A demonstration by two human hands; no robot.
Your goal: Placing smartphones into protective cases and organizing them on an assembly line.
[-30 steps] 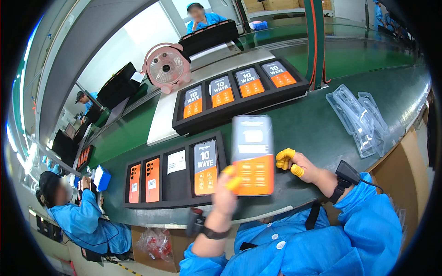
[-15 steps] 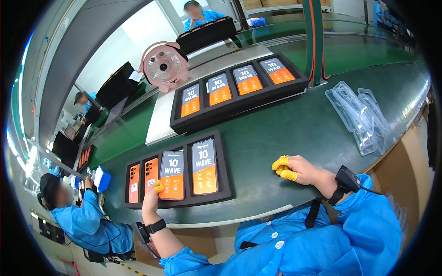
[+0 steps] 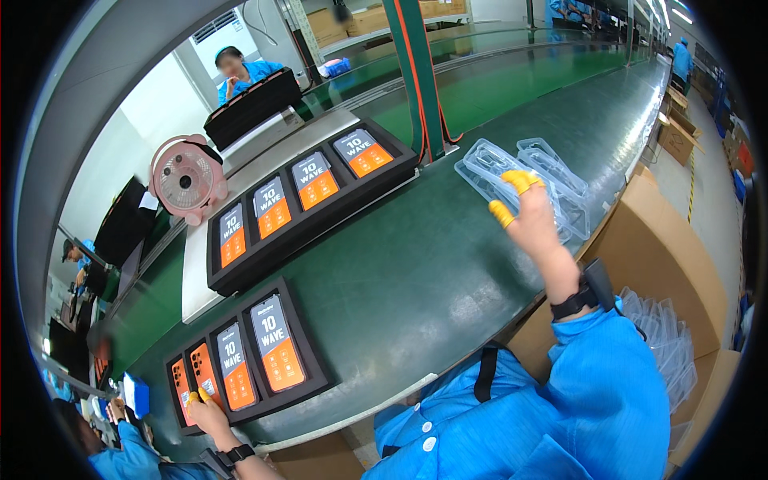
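A black foam tray (image 3: 325, 376) lies on the near left of the green bench. In its slots are two orange phones (image 3: 202, 364) with camera lenses showing, and two phones (image 3: 277, 344) under grey-and-orange printed film. My left hand (image 3: 210, 418) rests at the tray's near edge, its yellow-covered fingertips slightly apart on the lower end of an orange phone. At the right, my right hand (image 3: 534, 224) reaches over clear plastic blister trays (image 3: 500, 168). Its fingers, also in yellow covers, are spread with nothing gripped; whether they touch the plastic I cannot tell.
Behind, a second black foam tray (image 3: 312, 226) holds several film-covered phones on a pale board. A pink fan (image 3: 189, 180) stands beside it. A green post (image 3: 420, 88) rises from the bench. At right, a cardboard box (image 3: 640, 240) contains more clear plastic. Co-workers sit left and beyond.
The view has swung right. My right hand has moved from the bare bench out to the clear blister trays, its fingers spreading. My left hand has shifted from a film-covered phone to an orange one.
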